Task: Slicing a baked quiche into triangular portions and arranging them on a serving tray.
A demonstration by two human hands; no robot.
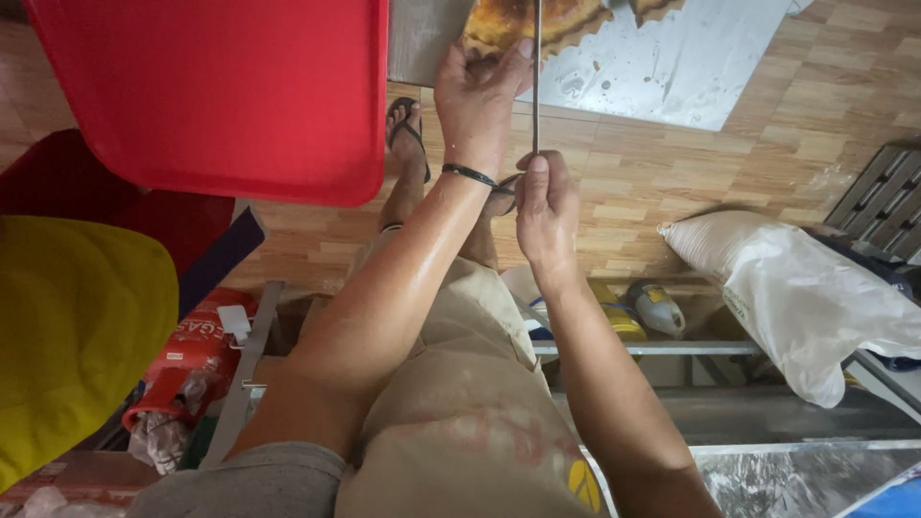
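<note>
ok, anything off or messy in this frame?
Yes. The metal sheet under the browned pastry is spattered with dark specks and smears. The apron on the lap carries pale and reddish stains. The left hand grips the pastry edge; the right hand pinches a thin metal rod.

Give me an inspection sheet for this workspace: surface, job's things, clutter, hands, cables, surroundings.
Surface: wood-pattern floor with a stained grey sheet on it.
Job's things: thin metal rod, upright; browned crust-like piece at the top edge.
Clutter: white sack, bottles on a low shelf, red gas cylinder.
Hands: left hand grips the browned piece; right hand pinches the rod's lower end.
Cables: nothing seen.
Surroundings: red tray, yellow cloth, sandalled foot.
</note>
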